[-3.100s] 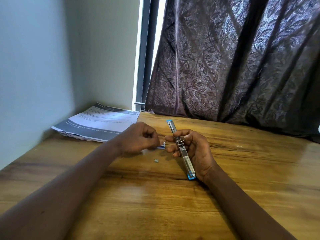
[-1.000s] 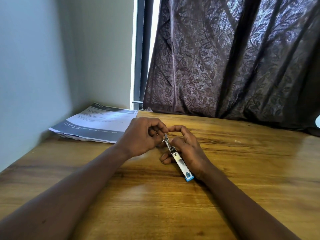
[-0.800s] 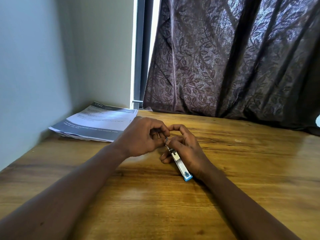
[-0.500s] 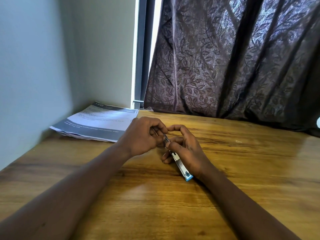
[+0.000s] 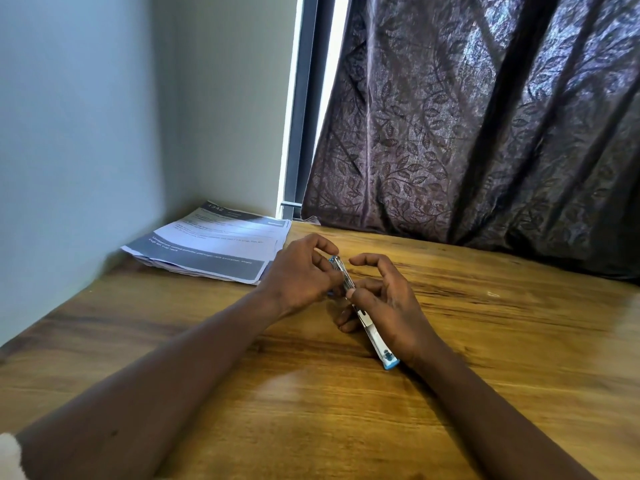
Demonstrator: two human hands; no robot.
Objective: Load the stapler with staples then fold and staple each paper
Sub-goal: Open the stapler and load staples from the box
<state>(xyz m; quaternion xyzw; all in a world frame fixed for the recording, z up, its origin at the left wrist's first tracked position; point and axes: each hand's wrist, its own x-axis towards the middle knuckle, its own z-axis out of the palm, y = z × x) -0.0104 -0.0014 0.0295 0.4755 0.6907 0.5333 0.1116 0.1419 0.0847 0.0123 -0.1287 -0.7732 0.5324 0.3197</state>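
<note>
A slim blue and silver stapler lies along my right hand, its blue tail pointing toward me and its far tip up between both hands. My right hand grips its middle with thumb and fingers. My left hand pinches the stapler's far end; whether staples sit between those fingers is hidden. A stack of printed papers lies at the far left corner of the wooden table.
A pale wall runs along the table's left side. A dark leaf-patterned curtain hangs behind the far edge, beside a window frame.
My hands have closed together over the stapler's far end, which now shows again beyond my left fingers. The small loose staple piece seen earlier on the table is out of sight.
</note>
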